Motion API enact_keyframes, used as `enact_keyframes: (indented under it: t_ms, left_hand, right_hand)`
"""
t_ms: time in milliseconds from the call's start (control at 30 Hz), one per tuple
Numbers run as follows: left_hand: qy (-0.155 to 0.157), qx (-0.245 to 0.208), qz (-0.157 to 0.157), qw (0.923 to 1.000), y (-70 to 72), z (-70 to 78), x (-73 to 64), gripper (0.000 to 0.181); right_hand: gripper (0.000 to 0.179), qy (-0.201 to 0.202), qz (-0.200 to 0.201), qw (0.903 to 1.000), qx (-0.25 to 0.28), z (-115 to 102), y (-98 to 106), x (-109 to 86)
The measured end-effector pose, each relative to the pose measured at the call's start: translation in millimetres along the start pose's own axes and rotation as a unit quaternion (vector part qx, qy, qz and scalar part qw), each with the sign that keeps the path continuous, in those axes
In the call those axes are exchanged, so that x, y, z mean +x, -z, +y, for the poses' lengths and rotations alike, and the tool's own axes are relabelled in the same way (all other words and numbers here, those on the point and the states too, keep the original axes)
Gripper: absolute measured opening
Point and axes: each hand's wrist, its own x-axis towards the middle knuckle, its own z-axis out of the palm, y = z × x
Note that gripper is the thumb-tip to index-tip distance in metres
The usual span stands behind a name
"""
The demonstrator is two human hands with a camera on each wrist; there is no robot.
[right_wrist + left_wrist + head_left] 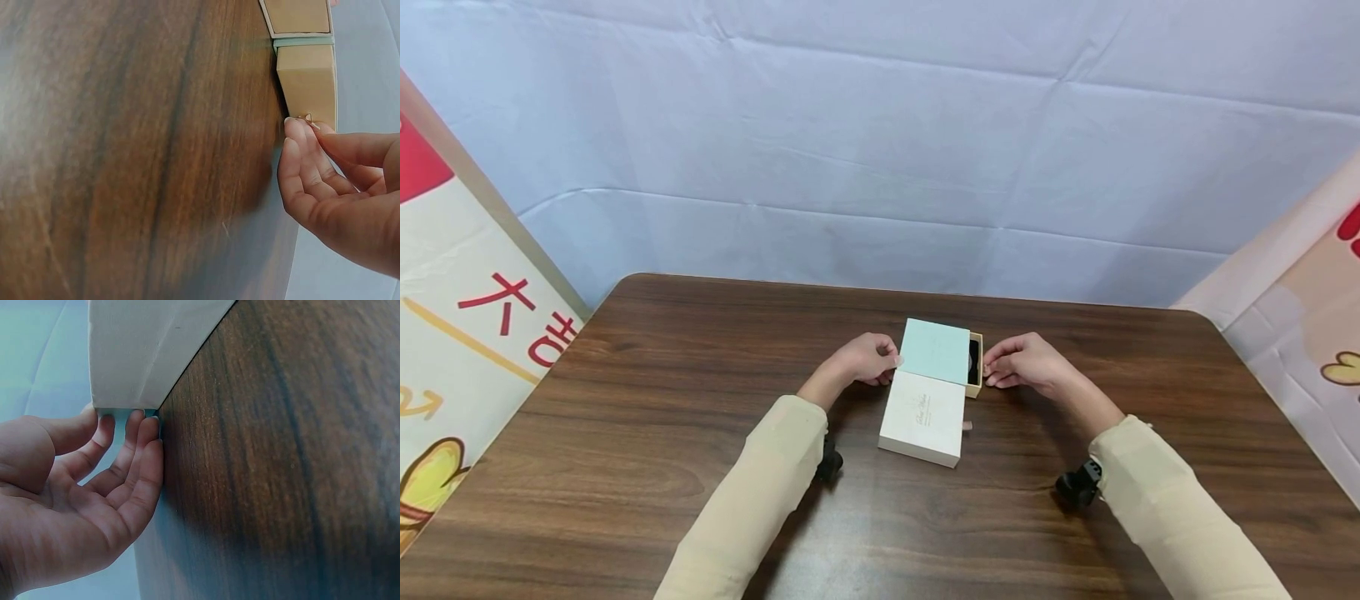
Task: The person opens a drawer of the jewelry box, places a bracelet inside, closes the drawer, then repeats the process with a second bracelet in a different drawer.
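Observation:
A pale blue drawer box lies on the table behind a white box with gold lettering, their edges close together. The blue box's yellow inner drawer is partly out on the right, showing a black lining with something round and greyish in it. My left hand grips the blue box at its left edge, thumb at the top; in the left wrist view the white box hides part of that grip. In the right wrist view, my right hand pinches a small ribbon pull tab on the drawer's front.
The brown wooden table runs wide around both boxes. A short pinkish ribbon tab sticks out of the white box's right side. Behind the table hangs a pale cloth; printed banners stand at both sides.

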Motion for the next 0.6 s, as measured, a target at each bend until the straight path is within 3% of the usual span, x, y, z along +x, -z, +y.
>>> enact_keyframes:
  t_ms: [600]
  left_hand:
    - [0.002,-0.004,0.001,1.0,-1.0,1.5,-1.2,0.016]
  right_hand:
    - [0.022,0.016,-0.011,0.9998,-0.009,-1.9,-9.1,3.6]
